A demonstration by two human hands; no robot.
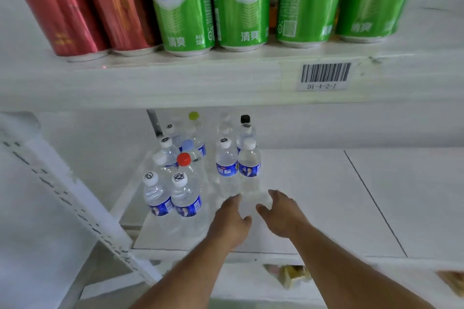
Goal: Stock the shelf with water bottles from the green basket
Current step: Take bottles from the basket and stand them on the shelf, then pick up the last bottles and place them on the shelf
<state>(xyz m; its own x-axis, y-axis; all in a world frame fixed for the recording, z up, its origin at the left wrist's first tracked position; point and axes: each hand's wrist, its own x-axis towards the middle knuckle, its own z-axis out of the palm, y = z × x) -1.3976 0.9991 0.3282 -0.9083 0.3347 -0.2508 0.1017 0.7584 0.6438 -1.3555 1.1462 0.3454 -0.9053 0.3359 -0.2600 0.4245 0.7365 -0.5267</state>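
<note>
Both hands reach onto the lower shelf (313, 198), a flat, matte white board with a thin dark seam running across it. The left hand (232, 218) and right hand (278, 211) flank the base of one clear plastic water bottle (249, 170) — a ribbed, see-through cylinder with a white screw cap and a glossy blue label band. The fingers of each hand are loosely curved and spread, close to the bottle's foot; motion blur hides whether they touch it, so I cannot tell if either hand grips. Just left of that bottle stands a second blue-labelled bottle (226, 165), the two nearly touching, with more capped bottles in a row behind them. Further left of it is a tight cluster of bottles (175, 193), smooth and transparent, most with white caps marked by black scribbles, one with a red cap (183, 159). Above that bottle, on the upper shelf (175, 80) with its barcode sticker (325, 75), stand shiny metal cans — green cans (241, 2) and red cans (82, 7). The green basket is not in view.
</note>
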